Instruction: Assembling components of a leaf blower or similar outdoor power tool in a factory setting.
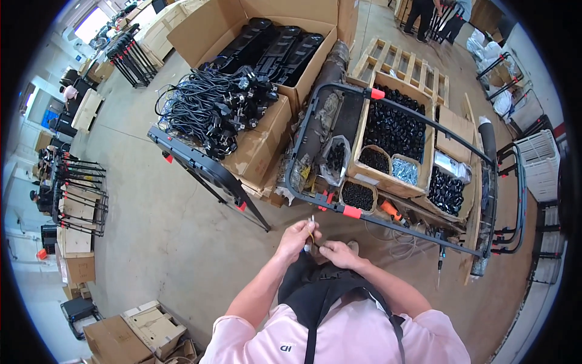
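My left hand (294,239) is closed in a pinch around a thin wire (311,232), partly yellowish and partly dark. A small pale tip sticks up above its fingers. Just to the right, my right hand (341,254) has its fingertips pressed together at the wire's lower, dark end. Both hands are in front of my body, short of the black tubular frame (388,221), which carries red clips and lies across the workbench. What the wire joins below my hands is too small to make out.
Beyond the frame, a wooden crate (362,132) contains many black parts, with tubs of screws inside. An orange power tool (391,210) lies near the bench's front edge. Bundled black cables (203,106) cover a carton at left. Cardboard boxes (115,340) stand behind me at lower left.
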Tool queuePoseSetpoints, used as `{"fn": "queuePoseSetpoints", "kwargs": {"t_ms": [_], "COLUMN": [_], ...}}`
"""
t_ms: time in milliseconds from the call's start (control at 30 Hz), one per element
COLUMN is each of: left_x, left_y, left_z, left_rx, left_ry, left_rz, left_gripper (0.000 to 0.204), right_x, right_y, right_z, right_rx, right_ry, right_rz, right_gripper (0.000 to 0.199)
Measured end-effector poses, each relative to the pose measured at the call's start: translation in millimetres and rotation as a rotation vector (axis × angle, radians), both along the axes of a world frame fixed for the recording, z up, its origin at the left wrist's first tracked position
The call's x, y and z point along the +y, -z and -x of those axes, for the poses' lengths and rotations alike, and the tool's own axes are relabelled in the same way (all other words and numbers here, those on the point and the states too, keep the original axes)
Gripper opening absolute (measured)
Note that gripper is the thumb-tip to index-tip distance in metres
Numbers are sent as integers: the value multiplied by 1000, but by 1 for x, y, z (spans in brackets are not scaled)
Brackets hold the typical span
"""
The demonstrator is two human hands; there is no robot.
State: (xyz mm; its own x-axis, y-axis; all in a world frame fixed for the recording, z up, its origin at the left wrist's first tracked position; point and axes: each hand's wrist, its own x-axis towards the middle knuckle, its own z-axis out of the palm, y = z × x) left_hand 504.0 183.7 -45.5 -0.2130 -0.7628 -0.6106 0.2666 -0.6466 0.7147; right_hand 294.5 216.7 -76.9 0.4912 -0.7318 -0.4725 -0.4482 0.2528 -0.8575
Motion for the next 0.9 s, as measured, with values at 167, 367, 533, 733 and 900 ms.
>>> {"fn": "queuePoseSetpoints", "kwargs": {"t_ms": [167, 367, 533, 733, 900], "left_x": [-24, -44, -59, -76, -83], "left_y": [35, 41, 42, 35, 30], "left_z": [-5, -18, -21, -29, -27], "left_rx": [-72, -70, -94, -168, -215], "left_ry": [-68, -5, 100, 299, 268], "left_rz": [24, 57, 56, 84, 20], "left_gripper": [26, 27, 29, 32, 28], "right_x": [-18, -27, -33, -35, -39], "right_y": [19, 28, 33, 39, 41], "right_z": [-19, -32, -34, -38, -43], "right_rx": [4, 14, 9, 35, 23], "right_ry": [86, 125, 140, 163, 173], "right_rz": [-62, -102, -81, 83, 14], "right_gripper": [35, 38, 37, 37, 35]}}
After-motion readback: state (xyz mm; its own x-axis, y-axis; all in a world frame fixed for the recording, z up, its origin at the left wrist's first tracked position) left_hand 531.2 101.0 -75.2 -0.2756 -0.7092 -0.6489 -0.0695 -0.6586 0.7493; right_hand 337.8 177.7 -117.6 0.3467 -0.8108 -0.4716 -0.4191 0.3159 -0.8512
